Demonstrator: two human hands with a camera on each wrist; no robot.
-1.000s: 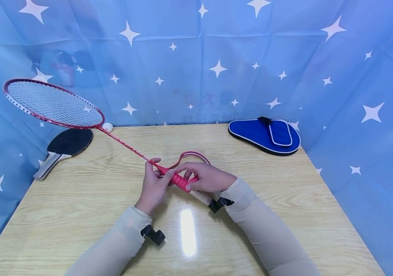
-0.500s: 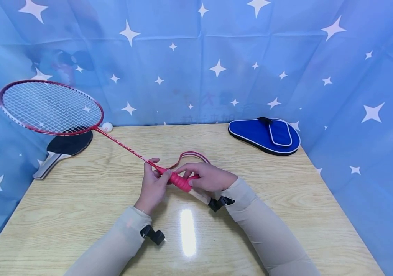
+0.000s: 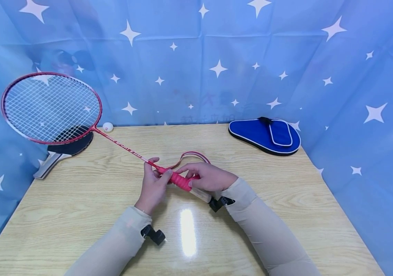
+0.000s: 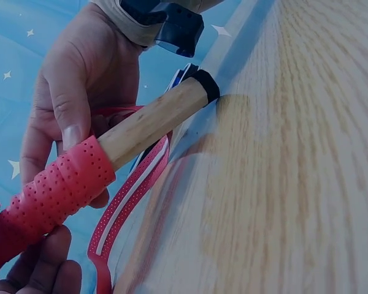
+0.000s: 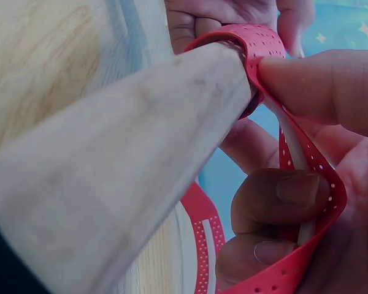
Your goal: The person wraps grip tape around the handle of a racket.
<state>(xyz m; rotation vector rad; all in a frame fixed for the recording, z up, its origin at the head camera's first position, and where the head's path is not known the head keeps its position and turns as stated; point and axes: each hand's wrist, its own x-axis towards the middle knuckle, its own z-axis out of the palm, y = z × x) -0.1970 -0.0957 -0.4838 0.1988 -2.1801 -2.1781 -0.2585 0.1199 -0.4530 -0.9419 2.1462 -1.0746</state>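
A red badminton racket (image 3: 123, 146) slants across the head view, its strung head raised at the far left. My left hand (image 3: 153, 191) grips it where shaft meets handle, thumb on the wrapped part. Perforated red grip tape (image 4: 58, 188) is wound in overlapping turns over the upper handle. Below the tape, bare wooden handle (image 4: 159, 115) shows, with a black end. My right hand (image 3: 214, 178) holds the loose tape strip (image 5: 332, 177); in the right wrist view its thumb presses the tape beside the wood while curled fingers hold the strip. A tape loop hangs lower down.
Beneath the racket head, a black table tennis paddle (image 3: 79, 145) lies at the table's left edge. Close by sits a white ball (image 3: 107, 127). A blue paddle case (image 3: 251, 129) rests at the back right. Star-printed cloth (image 3: 182, 88) stands behind the wooden table (image 3: 251, 214).
The racket has turned about its shaft, so its head faces the head camera more fully and its shaft lettering shows. Both hands stay almost in place, still holding racket and tape.
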